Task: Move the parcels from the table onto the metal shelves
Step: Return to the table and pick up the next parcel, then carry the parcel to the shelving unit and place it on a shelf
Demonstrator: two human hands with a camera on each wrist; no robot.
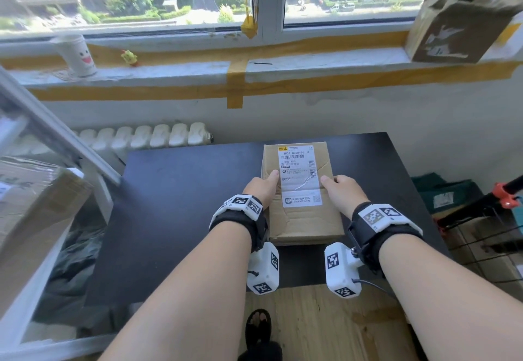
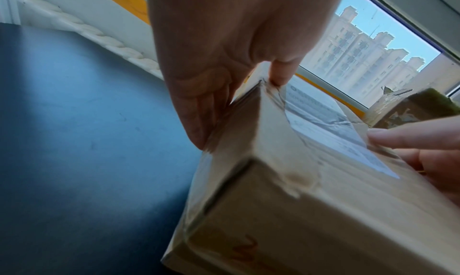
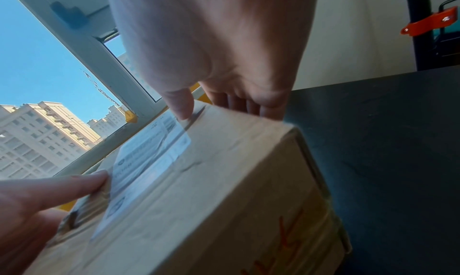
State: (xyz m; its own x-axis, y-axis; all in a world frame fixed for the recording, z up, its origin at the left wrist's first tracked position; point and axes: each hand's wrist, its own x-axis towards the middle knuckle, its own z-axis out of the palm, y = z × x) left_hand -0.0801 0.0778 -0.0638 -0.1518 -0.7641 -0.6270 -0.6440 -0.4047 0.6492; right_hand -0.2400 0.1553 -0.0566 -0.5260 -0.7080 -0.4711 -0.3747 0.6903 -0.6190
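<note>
Head view: a cardboard parcel [image 1: 301, 213] lies on the dark table [image 1: 175, 205], left hand [image 1: 261, 188] and right hand [image 1: 341, 193] clasping its sides. Left wrist view: thumb on top, fingers [image 2: 199, 118] down the side. Right wrist view: the same clasp, mirrored.

Parcel [image 1: 302, 190] on table [image 1: 184, 190], hands alongside.

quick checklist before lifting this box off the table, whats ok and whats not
1. Left hand grips the parcel on its left side, thumb on top: ok.
2. Right hand grips the right side, thumb on top: ok.
3. Fingers wrapped down the side wall: ok.
4. Parcel flaps taped shut: ok on top; underside cannot tell.
5. Parcel clear of the table: cannot tell.
6. Room on the metal shelves: cannot tell.
</note>
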